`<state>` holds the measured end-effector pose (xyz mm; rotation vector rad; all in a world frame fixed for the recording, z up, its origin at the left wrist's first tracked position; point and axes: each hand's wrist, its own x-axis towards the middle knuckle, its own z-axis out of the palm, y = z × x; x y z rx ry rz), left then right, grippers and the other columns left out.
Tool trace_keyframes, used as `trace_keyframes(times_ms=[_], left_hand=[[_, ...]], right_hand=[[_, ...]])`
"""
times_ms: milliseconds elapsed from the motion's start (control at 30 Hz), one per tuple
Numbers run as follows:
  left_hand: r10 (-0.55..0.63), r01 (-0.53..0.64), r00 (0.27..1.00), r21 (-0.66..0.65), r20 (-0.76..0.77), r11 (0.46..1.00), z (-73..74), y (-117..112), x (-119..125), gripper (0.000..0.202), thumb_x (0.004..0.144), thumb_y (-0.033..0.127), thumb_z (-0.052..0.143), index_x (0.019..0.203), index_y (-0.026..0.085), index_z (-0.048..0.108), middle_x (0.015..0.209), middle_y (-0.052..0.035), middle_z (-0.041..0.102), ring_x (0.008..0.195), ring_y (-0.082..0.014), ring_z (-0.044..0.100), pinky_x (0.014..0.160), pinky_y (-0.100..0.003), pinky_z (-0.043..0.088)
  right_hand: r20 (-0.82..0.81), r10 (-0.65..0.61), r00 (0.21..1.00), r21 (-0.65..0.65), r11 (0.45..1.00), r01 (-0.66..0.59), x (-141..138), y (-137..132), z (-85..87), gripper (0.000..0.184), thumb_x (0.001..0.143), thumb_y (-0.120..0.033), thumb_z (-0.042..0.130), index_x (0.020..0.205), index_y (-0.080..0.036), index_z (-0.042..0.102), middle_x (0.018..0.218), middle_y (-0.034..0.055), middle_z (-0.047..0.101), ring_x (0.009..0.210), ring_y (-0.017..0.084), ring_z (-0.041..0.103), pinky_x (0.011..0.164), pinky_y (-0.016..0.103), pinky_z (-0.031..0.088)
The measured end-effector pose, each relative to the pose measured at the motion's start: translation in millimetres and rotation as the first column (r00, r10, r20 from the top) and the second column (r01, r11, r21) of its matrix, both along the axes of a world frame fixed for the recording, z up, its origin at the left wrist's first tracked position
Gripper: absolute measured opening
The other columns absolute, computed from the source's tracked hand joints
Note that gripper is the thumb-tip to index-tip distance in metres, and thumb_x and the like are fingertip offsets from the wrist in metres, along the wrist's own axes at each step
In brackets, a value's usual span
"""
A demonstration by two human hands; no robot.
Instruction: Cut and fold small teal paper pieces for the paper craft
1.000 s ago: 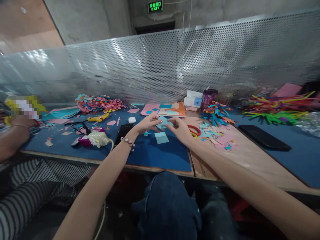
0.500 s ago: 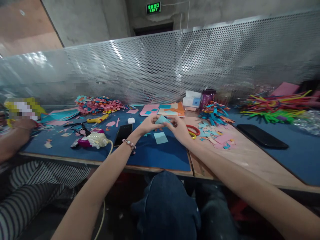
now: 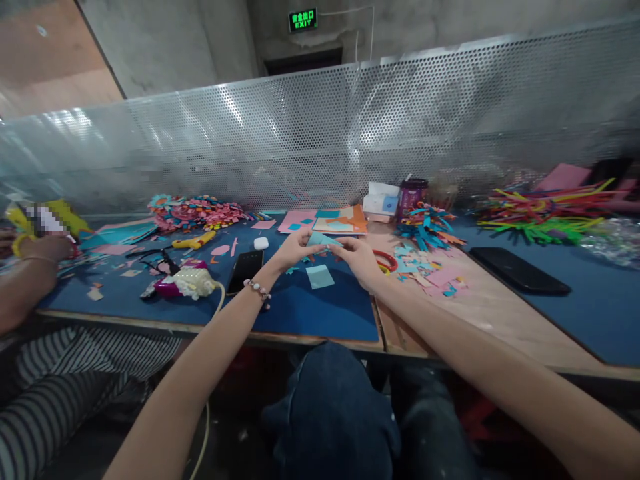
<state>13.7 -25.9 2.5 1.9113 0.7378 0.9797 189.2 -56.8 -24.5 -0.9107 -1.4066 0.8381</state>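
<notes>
My left hand (image 3: 294, 249) and my right hand (image 3: 359, 259) meet above the blue mat (image 3: 310, 308), both pinching a small light-blue paper piece (image 3: 318, 239) between the fingertips. The paper looks folded over. A second light-blue paper square (image 3: 320, 276) lies flat on the mat just below my hands. A bead bracelet (image 3: 257, 288) sits on my left wrist. Red-and-yellow scissors (image 3: 385, 261) lie right behind my right hand.
A black phone (image 3: 245, 269), white earbud case (image 3: 261, 243) and a glue gun (image 3: 186, 282) lie left. Coloured paper sheets (image 3: 330, 219), cut scraps (image 3: 430, 273), a purple cup (image 3: 411, 197) and another phone (image 3: 519, 270) lie right. Another person's arm (image 3: 25, 283) is at far left.
The light-blue paper has gone from a flat sheet between my fingers to a folded, narrower shape. My hands have stayed in the same spot.
</notes>
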Motion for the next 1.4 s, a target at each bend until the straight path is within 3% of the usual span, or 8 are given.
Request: trace_keyframes(times_ms=[333, 567, 700, 833, 967, 1133, 1267, 1400], left_hand=[[-0.002, 0.002, 1.000, -0.009, -0.005, 1.000, -1.4, 4.3, -2.8, 0.045, 0.070, 0.042, 0.066, 0.101, 0.011, 0.061, 0.085, -0.0099, 0.067, 0.079, -0.0186, 0.064, 0.061, -0.026, 0.051], [-0.006, 0.006, 1.000, 0.004, 0.013, 1.000, -6.2, 6.8, 0.0, 0.044, 0.070, 0.041, 0.066, 0.103, 0.012, 0.060, 0.085, -0.0089, 0.067, 0.077, -0.0165, 0.064, 0.060, -0.025, 0.051], [0.016, -0.017, 1.000, 0.041, 0.027, 0.999, -6.3, 6.9, 1.9, 0.037, 0.070, 0.039, 0.067, 0.095, 0.012, 0.062, 0.082, -0.0078, 0.067, 0.072, -0.0134, 0.062, 0.062, -0.024, 0.050], [0.029, -0.031, 0.998, 0.056, 0.052, 0.998, -5.4, 6.2, 1.5, 0.032, 0.070, 0.038, 0.067, 0.086, 0.011, 0.063, 0.074, -0.0066, 0.067, 0.062, -0.0109, 0.060, 0.058, -0.022, 0.046], [0.033, -0.038, 0.996, 0.055, 0.086, 0.998, -5.1, 5.5, 1.5, 0.033, 0.071, 0.038, 0.067, 0.089, 0.011, 0.064, 0.074, -0.0063, 0.067, 0.060, -0.0101, 0.058, 0.056, -0.022, 0.044], [0.019, -0.021, 0.999, 0.062, 0.033, 0.998, -5.1, 4.7, 2.5, 0.035, 0.071, 0.041, 0.065, 0.090, 0.011, 0.064, 0.073, -0.0071, 0.067, 0.060, -0.0112, 0.059, 0.055, -0.022, 0.044], [0.046, -0.047, 0.999, 0.068, 0.012, 0.997, -5.3, 4.0, 2.1, 0.041, 0.072, 0.041, 0.065, 0.100, 0.011, 0.062, 0.075, -0.0073, 0.067, 0.061, -0.0119, 0.059, 0.054, -0.022, 0.042], [0.098, -0.097, 0.995, 0.123, 0.000, 0.988, -5.4, 4.3, 2.0, 0.035, 0.072, 0.041, 0.065, 0.091, 0.012, 0.064, 0.071, -0.0052, 0.065, 0.054, -0.0085, 0.053, 0.049, -0.020, 0.037]], right_hand=[[-0.114, 0.111, 0.987, -0.012, 0.994, -0.113, -1.3, -4.0, 0.3, 0.035, 0.064, -0.047, 0.069, 0.081, -0.017, 0.067, 0.077, 0.0044, 0.069, 0.072, 0.016, 0.060, 0.064, 0.026, 0.044], [-0.122, 0.086, 0.989, -0.032, 0.995, -0.091, 1.0, -1.1, -1.2, 0.033, 0.063, -0.047, 0.070, 0.076, -0.016, 0.067, 0.075, 0.0039, 0.067, 0.068, 0.014, 0.057, 0.062, 0.026, 0.043], [-0.098, 0.043, 0.994, -0.017, 0.999, -0.045, 2.1, -0.8, -0.1, 0.031, 0.063, -0.046, 0.070, 0.073, -0.016, 0.066, 0.070, 0.0022, 0.064, 0.062, 0.012, 0.053, 0.059, 0.025, 0.042], [-0.078, 0.070, 0.995, 0.010, 0.998, -0.069, 0.4, 0.7, 0.7, 0.032, 0.066, -0.049, 0.067, 0.071, -0.017, 0.065, 0.070, 0.0023, 0.064, 0.063, 0.013, 0.053, 0.059, 0.025, 0.041], [-0.086, 0.085, 0.993, 0.028, 0.996, -0.083, -0.4, 2.6, 1.3, 0.035, 0.067, -0.051, 0.066, 0.071, -0.017, 0.064, 0.071, 0.0035, 0.064, 0.065, 0.014, 0.055, 0.060, 0.025, 0.042], [-0.071, 0.064, 0.995, 0.032, 0.998, -0.062, 3.3, 3.6, 0.8, 0.036, 0.065, -0.052, 0.067, 0.069, -0.017, 0.065, 0.068, 0.0025, 0.062, 0.062, 0.013, 0.053, 0.059, 0.025, 0.042], [-0.082, 0.041, 0.996, 0.027, 0.999, -0.039, 4.2, 3.9, 0.0, 0.036, 0.063, -0.053, 0.068, 0.067, -0.017, 0.063, 0.064, 0.0011, 0.060, 0.059, 0.012, 0.051, 0.058, 0.025, 0.040], [-0.070, 0.019, 0.997, 0.013, 1.000, -0.018, 2.8, 3.3, 0.3, 0.037, 0.063, -0.052, 0.068, 0.065, -0.016, 0.061, 0.062, 0.0006, 0.056, 0.058, 0.011, 0.049, 0.056, 0.024, 0.040]])
